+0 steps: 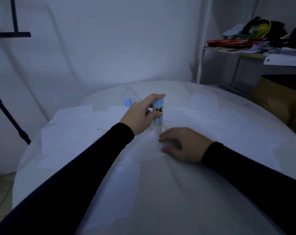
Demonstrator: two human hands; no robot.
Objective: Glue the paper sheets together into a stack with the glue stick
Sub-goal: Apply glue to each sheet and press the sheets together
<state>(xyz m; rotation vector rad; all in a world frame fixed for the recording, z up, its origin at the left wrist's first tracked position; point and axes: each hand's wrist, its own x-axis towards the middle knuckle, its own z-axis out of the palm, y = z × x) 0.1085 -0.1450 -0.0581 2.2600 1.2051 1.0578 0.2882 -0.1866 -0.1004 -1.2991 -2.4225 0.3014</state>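
Head view: glue stick (157, 116) mid-table.

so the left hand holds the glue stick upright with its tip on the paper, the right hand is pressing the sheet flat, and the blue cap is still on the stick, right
Not quite: the cap is off. The head view shows the blue cap standing on the table behind the left hand. The rest holds: that hand holds the glue stick upright, tip down on the paper sheet, while the right hand presses it flat.
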